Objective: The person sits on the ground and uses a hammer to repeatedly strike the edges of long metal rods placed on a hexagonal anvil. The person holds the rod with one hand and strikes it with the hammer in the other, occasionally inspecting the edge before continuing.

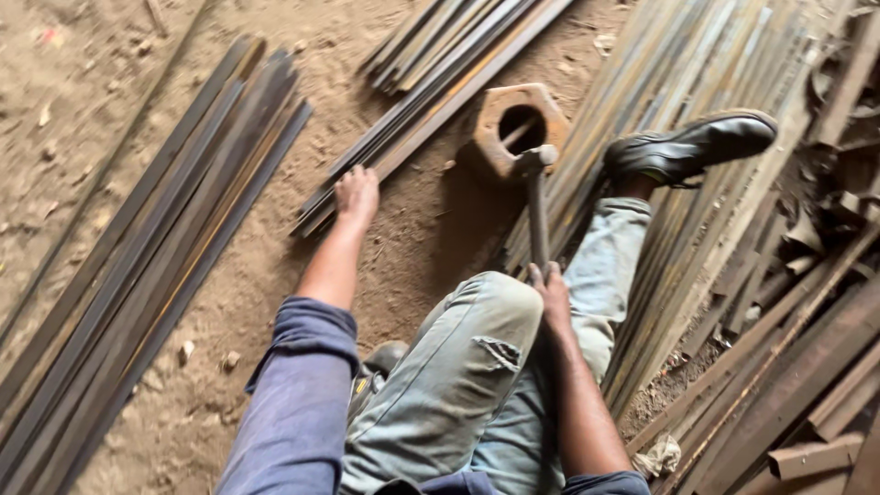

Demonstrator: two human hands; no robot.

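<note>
The right hand (pixel 551 291) is wrapped tight round the lower end of a hammer (pixel 537 197), fingers closed on the handle just above the person's bent knee. Up from that grip the handle runs straight to the metal head, which sits at the edge of a big rusty hex nut (pixel 516 126) lying flat on the dirt (whether head and nut touch cannot be told, the frame being blurred there). A thin bar shows inside the nut's hole.

The left hand (pixel 356 196) is stretched out well apart from the hammer, to the left of the right-hand grip, and rests on the near end of a bundle of long steel strips (pixel 431 101) that runs up and away to the right, passing just left of the nut. Its fingers curl down over the strip ends; how firmly they clasp them cannot be told.

Right of the hammer grip, the person's leg in pale jeans reaches out to a black shoe (pixel 689 147) planted on a wide bed of more strips (pixel 697 82). Far left of both hands lies another long bundle (pixel 156 266) on the sandy ground (pixel 110 92). Bent scrap (pixel 807 403) is heaped at the lower right.
</note>
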